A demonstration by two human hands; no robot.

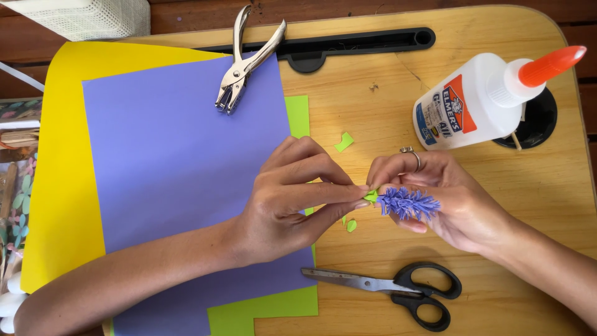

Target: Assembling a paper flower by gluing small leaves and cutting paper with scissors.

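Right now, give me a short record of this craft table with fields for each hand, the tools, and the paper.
left hand: pinches a small green paper bit at the flower's base
right hand: holds the purple fringed paper flower
tools: hole punch on the purple sheet, scissors shut near the front edge, glue bottle lying on its side
paper: purple sheet over green sheet and yellow sheet
surface: wooden lap desk

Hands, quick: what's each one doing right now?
Left hand: fingertips pinched shut on a small green paper piece.
Right hand: closed around a fringed purple paper flower.
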